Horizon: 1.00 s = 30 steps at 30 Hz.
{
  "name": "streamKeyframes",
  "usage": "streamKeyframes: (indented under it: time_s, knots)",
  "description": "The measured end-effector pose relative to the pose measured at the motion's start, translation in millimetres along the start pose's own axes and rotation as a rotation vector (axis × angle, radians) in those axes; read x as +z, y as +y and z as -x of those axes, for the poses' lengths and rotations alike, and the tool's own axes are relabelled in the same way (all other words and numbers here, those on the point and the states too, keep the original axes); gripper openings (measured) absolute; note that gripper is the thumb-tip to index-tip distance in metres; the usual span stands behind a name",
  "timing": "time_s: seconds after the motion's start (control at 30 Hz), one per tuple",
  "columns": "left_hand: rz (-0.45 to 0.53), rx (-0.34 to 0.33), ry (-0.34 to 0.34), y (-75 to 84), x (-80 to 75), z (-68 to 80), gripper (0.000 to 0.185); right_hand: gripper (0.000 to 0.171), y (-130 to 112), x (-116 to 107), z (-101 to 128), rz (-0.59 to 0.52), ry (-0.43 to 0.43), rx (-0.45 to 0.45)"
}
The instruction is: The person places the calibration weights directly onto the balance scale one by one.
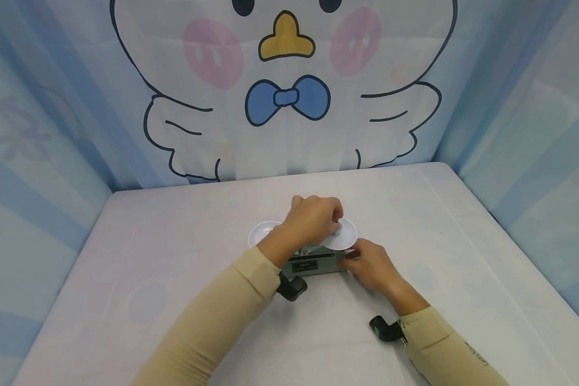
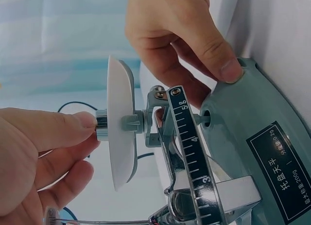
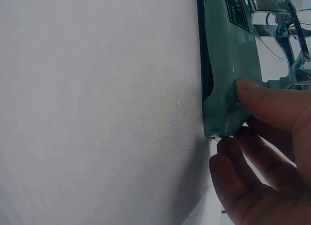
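Note:
A green tray balance (image 1: pixel 318 265) stands on the table, with a black label on its base and a graduated beam (image 2: pixel 193 147) above. My left hand (image 1: pixel 313 219) reaches across it to the white right-hand pan (image 1: pixel 343 238). Between thumb and fingers it pinches a small silvery cylindrical weight (image 2: pixel 101 125), which sits against the pan's top face. My right hand (image 1: pixel 370 264) grips the right end of the base, the thumb (image 3: pixel 248 85) on the front and the other fingers around the end. The left-hand pan (image 1: pixel 261 231) is partly hidden behind my left wrist.
A white cloth covers the table (image 1: pixel 173 321). Blue and white curtains enclose it at the back and sides, the back one (image 1: pixel 289 145) printed with a cartoon bird. Black camera mounts (image 1: pixel 291 288) stick out from both wrists.

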State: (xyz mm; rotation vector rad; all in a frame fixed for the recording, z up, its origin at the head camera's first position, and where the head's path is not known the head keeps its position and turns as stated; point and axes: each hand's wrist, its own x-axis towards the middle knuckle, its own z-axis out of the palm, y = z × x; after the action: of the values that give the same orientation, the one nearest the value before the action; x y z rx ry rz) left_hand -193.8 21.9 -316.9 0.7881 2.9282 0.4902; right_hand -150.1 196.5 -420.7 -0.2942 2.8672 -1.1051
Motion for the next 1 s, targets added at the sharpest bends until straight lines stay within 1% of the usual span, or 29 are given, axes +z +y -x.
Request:
streamKeyframes:
  time_s: [0.2,0.67,0.8,1.0]
  knots:
    - [-0.028,-0.005,-0.002,0.2,0.3,1.3,0.017,0.035,-0.1,-0.4,-0.5,-0.004,-0.003,0.013]
    - [-0.036,-0.007,-0.021,0.4,0.2,1.9,0.015,0.036,-1.0,-0.4,-0.2,-0.004,-0.006,0.008]
    - [-0.046,-0.011,-0.027,-0.1,-1.2,3.4,0.020,0.037,-2.2,0.0,0.4,-0.005,0.003,0.000]
    - [-0.049,0.010,-0.040,-3.1,-9.3,11.6,0.036,0.040,-2.7,0.1,0.9,-0.015,0.001,-0.003]
